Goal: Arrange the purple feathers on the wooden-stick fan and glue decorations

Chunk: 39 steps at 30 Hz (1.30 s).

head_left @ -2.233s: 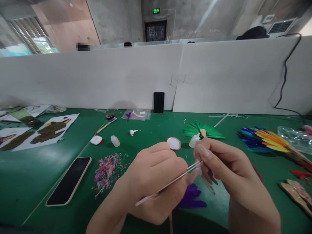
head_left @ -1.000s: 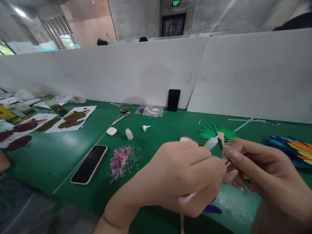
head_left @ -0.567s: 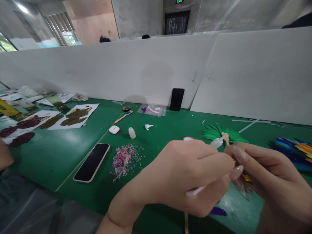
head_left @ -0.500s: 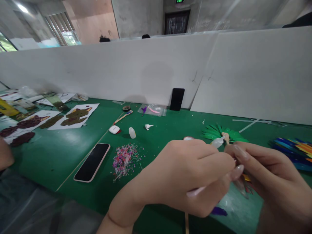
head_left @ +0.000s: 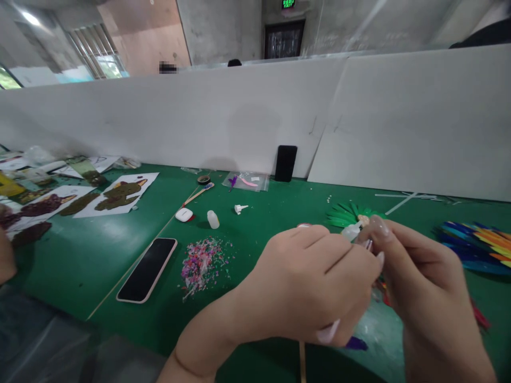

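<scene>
My left hand (head_left: pixel 311 287) is closed in a fist low in the middle of the view. Only the pale end of a thin tweezer-like tool (head_left: pixel 328 333) shows below its fingers. My right hand (head_left: pixel 419 287) meets it from the right, thumb and fingers pinched together at the left knuckles; what they pinch is hidden. Just behind the fingertips stand a small clear glue bottle (head_left: pixel 351 231) and a green feather fan (head_left: pixel 346 214). A purple feather (head_left: pixel 356 343) and a wooden stick (head_left: pixel 302 361) lie under my hands on the green table (head_left: pixel 259 234).
A phone in a pink case (head_left: pixel 147 268) and a heap of coloured scraps (head_left: pixel 202 260) lie to the left. Further back are a small white bottle (head_left: pixel 213 219), a white earbud case (head_left: pixel 183 214) and a black phone (head_left: pixel 285 163) against the partition. Multicoloured feathers (head_left: pixel 479 242) lie right, paper pictures (head_left: pixel 115 194) left.
The view swung left, then drifted slightly back. My hands stayed joined; the long tool seen earlier is now almost hidden in my left fist, and my right fingertips sit higher on the left knuckles.
</scene>
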Motion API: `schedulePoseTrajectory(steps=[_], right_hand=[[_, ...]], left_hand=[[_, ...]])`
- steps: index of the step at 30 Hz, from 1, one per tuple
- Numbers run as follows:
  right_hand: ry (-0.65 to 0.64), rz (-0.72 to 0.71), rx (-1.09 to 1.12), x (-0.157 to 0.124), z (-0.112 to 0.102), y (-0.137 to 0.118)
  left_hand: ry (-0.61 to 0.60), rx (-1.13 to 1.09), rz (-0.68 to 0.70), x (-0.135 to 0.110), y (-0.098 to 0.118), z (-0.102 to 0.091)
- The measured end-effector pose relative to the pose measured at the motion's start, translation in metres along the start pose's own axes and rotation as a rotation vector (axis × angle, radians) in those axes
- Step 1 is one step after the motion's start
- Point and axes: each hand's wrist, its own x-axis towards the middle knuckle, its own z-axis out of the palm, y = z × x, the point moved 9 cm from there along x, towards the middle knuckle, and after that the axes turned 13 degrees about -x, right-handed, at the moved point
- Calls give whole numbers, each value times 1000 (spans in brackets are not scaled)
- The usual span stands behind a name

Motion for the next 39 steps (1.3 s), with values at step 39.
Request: schedulePoseTrajectory(steps=[39], right_hand=[[-151, -130, 91, 0, -6, -13]], left_hand=[[135, -169, -257, 4, -6, -9]])
